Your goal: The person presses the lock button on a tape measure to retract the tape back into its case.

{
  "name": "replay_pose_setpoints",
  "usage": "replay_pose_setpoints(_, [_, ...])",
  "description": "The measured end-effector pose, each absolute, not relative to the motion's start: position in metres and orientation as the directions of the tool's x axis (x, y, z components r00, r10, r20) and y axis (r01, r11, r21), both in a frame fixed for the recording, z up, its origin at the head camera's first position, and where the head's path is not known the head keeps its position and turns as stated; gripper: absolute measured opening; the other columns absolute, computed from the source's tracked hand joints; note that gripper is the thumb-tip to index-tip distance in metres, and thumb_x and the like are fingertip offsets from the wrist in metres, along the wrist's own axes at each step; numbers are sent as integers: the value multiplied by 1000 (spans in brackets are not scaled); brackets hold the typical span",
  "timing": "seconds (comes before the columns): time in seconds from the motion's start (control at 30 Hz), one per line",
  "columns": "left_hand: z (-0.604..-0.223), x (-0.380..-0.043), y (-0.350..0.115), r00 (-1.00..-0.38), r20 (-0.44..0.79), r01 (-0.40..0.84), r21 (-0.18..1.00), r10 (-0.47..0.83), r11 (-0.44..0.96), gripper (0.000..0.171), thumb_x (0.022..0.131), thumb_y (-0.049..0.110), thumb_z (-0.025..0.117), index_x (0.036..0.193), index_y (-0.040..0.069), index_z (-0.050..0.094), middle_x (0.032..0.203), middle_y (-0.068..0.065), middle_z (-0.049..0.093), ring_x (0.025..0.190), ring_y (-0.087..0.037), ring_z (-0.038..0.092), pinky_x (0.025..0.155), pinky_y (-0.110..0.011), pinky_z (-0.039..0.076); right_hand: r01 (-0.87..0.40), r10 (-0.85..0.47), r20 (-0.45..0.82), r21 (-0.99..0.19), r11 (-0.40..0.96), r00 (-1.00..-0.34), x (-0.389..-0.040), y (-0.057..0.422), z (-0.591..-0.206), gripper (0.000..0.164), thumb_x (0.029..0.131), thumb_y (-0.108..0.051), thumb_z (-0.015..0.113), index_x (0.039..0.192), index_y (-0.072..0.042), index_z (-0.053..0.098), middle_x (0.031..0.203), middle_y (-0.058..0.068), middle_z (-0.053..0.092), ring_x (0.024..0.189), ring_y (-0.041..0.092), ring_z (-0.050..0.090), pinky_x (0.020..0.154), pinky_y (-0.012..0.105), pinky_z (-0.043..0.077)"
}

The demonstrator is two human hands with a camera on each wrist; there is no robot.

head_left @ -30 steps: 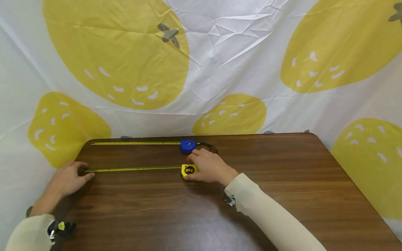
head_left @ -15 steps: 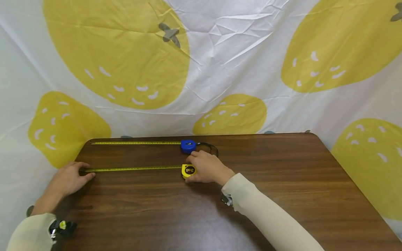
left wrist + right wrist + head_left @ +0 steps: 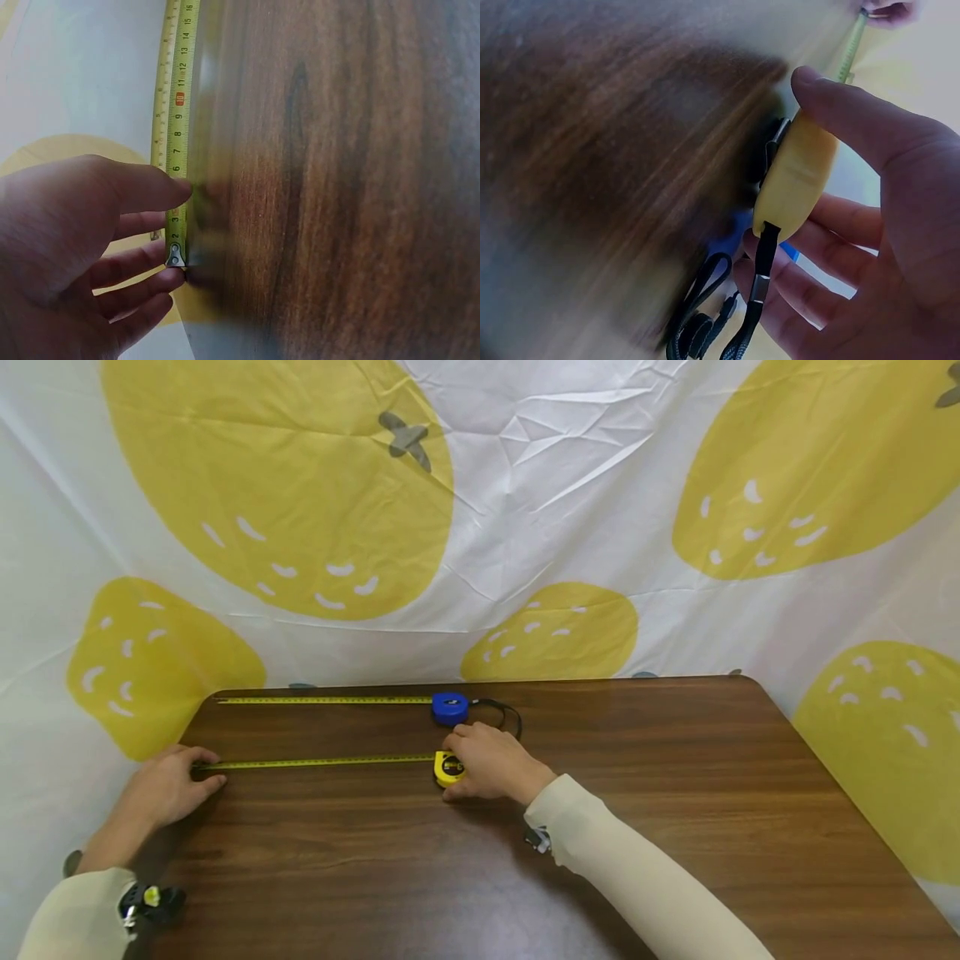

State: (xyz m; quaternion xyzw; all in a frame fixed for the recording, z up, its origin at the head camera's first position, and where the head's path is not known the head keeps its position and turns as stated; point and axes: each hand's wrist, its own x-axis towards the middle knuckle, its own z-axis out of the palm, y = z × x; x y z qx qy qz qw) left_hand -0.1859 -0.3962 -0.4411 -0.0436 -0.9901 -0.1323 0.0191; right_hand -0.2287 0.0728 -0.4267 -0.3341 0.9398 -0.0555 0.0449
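Observation:
My right hand grips a yellow tape measure, thumb on its near side and fingers on the far side. Its yellow blade runs out leftward along the table. At the blade's end, my left hand pinches it between thumb and fingers. The left wrist view shows the metal end hook by the fingers, with the thumb over the low numbers. Behind lies a blue tape measure, its own blade drawn out left, roughly parallel. From the yellow case hangs a black wrist strap.
The brown wooden table ends in rounded back corners. A white cloth with yellow fruit prints hangs behind and at the sides. A black cord loop trails right from the blue case.
My right hand has shifted slightly left over the yellow case, covering more of its round label. The left hand and the blue tape measure stay nearly where they were.

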Motion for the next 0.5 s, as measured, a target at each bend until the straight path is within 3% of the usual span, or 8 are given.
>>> replay_pose_setpoints(0.5, [-443,-186,-398,-992,81,117,251,100,961,28,95,10,79,113,-11,71,114,-40,65,112,-63,60,93,-73,49,-626,-630,-38,-83,776,-776,-226,70,-429,62,91,-54,89,135,-14,74,124,2,67,117,28,67,85,49,61])
